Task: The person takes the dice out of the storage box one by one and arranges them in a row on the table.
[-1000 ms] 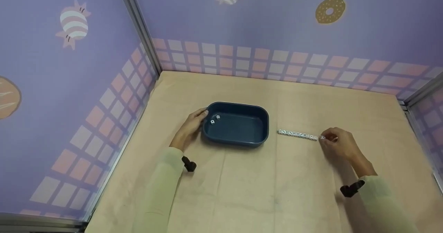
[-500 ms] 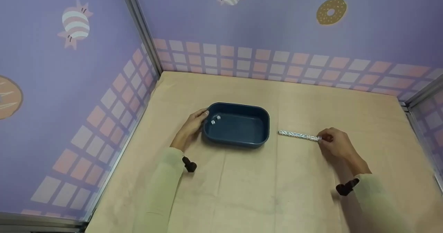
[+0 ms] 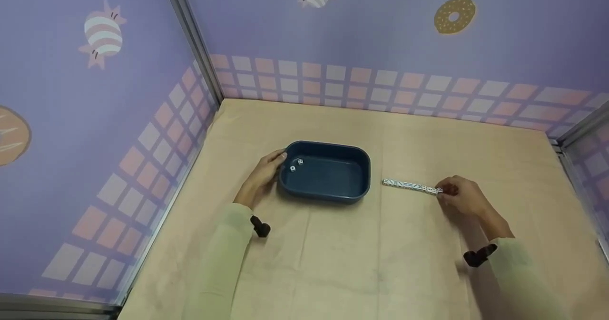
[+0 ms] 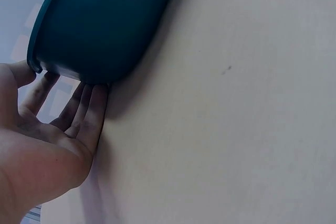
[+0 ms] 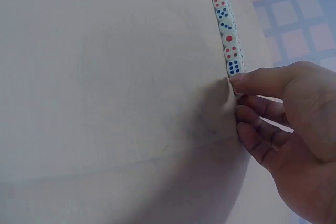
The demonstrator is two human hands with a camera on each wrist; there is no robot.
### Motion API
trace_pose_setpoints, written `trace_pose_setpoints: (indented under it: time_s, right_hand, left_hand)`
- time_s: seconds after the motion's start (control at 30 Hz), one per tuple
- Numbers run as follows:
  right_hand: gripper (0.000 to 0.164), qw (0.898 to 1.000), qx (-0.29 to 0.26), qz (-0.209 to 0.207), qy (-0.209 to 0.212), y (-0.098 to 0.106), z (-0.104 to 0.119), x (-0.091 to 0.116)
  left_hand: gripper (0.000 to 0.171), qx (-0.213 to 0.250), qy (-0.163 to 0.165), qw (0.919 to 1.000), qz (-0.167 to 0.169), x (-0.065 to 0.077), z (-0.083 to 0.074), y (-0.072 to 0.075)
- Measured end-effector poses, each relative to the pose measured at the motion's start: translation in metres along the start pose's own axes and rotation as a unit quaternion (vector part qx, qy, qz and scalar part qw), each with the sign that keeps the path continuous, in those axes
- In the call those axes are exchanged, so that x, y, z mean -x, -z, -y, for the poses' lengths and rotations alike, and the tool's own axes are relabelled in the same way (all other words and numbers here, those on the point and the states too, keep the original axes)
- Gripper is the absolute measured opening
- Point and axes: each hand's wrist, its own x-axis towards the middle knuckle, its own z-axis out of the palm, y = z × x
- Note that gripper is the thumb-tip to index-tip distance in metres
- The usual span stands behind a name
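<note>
A row of white dice (image 3: 409, 185) with red and blue pips lies on the table, right of a dark blue rectangular tray (image 3: 328, 198). At the row's right end, my right hand (image 3: 466, 197) pinches the last die (image 5: 237, 91) between thumb and fingers, up against its neighbour; the thumb mostly covers that die in the right wrist view. My left hand (image 3: 263, 173) grips the tray's left end, thumb at the rim and fingers against the outer wall (image 4: 94, 77). Two loose dice (image 3: 296, 165) sit inside the tray near that end.
A beige cloth (image 3: 342, 263) covers the table. Purple patterned panels (image 3: 380, 34) stand behind and to both sides, joined by a metal corner post (image 3: 195, 39). Dark wrist-worn cameras (image 3: 480, 255) sit at both cuffs.
My right hand has shifted slightly left, closing the small gap between the pinched die and the row. My left hand and the tray stay in place.
</note>
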Motion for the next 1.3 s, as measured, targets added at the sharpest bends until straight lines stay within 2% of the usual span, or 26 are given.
trace_pose_setpoints:
  time_s: [0.13, 0.4, 0.63, 0.87, 1.03, 1.13, 1.2, 1.3]
  right_hand:
    - [0.020, 1.000, -0.009, -0.007, -0.014, -0.002, 0.001, 0.000]
    - [0.020, 0.999, -0.016, 0.004, -0.040, -0.003, 0.002, 0.002]
    - [0.017, 0.999, -0.009, -0.009, -0.033, -0.007, 0.002, 0.000]
    - [0.015, 0.999, -0.008, -0.019, -0.035, -0.009, 0.001, 0.000]
    - [0.016, 0.999, -0.006, -0.023, -0.035, -0.010, 0.001, 0.000]
    - [0.021, 0.999, -0.002, -0.034, -0.030, -0.012, 0.003, 0.002]
    - [0.028, 0.998, -0.002, -0.051, -0.023, -0.014, 0.005, 0.005]
    - [0.035, 0.995, -0.014, -0.100, -0.015, -0.019, 0.015, 0.006]
  left_hand:
    - [0.054, 0.000, 0.002, 1.0000, -0.003, 0.001, 0.000, 0.000]
    - [0.051, 0.031, 0.005, 0.9995, 0.010, 0.001, 0.001, 0.001]
    - [0.053, -0.003, -0.008, 1.0000, 0.001, 0.000, 0.001, 0.001]
    - [0.051, 0.027, 0.004, 0.9996, 0.003, 0.001, 0.001, 0.000]
    - [0.050, 0.016, -0.004, 0.9999, -0.002, 0.001, 0.001, 0.001]
    - [0.050, 0.002, -0.003, 1.0000, 0.001, 0.002, 0.001, 0.001]
    - [0.050, 0.011, -0.001, 0.9999, 0.008, 0.003, 0.001, 0.001]
    - [0.050, 0.027, 0.002, 0.9996, 0.012, 0.003, 0.000, 0.001]
